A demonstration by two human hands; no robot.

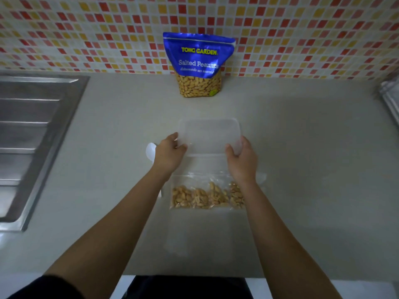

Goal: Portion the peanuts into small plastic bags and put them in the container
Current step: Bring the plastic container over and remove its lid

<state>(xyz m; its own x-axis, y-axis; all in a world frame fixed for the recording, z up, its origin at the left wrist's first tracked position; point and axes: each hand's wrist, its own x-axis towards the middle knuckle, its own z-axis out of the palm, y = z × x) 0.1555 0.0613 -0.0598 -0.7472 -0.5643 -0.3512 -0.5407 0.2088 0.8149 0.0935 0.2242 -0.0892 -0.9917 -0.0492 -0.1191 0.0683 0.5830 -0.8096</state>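
Over the container (205,166) you hold the lid (209,137), left hand (170,153) and right hand (240,157) each pinching a side edge. Looks light, bendy, slick: keep to the edges. Filled bags (207,196) sit inside.

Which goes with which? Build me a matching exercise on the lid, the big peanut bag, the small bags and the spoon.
1 lid
2 blue peanut bag
3 small bags of peanuts
4 white spoon

A standing against the tiled wall
B peeking out beside the left hand
C gripped by the left hand and right hand
D lying in the clear container

Pairs: 1-C, 2-A, 3-D, 4-B
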